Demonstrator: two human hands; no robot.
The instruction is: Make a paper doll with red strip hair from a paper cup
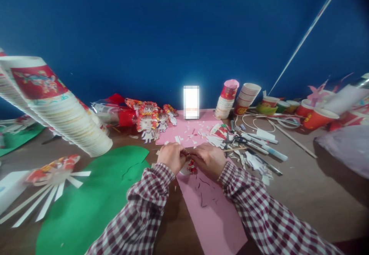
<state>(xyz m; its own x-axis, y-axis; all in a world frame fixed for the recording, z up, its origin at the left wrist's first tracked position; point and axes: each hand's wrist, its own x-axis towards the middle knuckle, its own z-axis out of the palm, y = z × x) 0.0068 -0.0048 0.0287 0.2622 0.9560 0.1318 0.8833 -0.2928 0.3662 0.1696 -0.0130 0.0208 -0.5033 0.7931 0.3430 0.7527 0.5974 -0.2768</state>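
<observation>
Both hands meet over a pink paper sheet (211, 216) on the brown table. My left hand (171, 156) is closed, its fingers pinching a small red and white paper cutout (191, 167) from the left. Pressed against the same cutout from the right, my right hand (208, 159) is closed too. A thin wooden stick (235, 149) pokes out to the right of that hand. Both arms wear red and white checked sleeves.
A leaning stack of paper cups (57, 105) fills the left. Green paper (95, 201) lies front left, beside a cut-open cup (49, 182). Cartoon cutouts (150, 120), a lit phone (191, 102), cup stacks (227, 99), scissors (235, 139), pens (271, 151) and red bowls (318, 118) crowd the back.
</observation>
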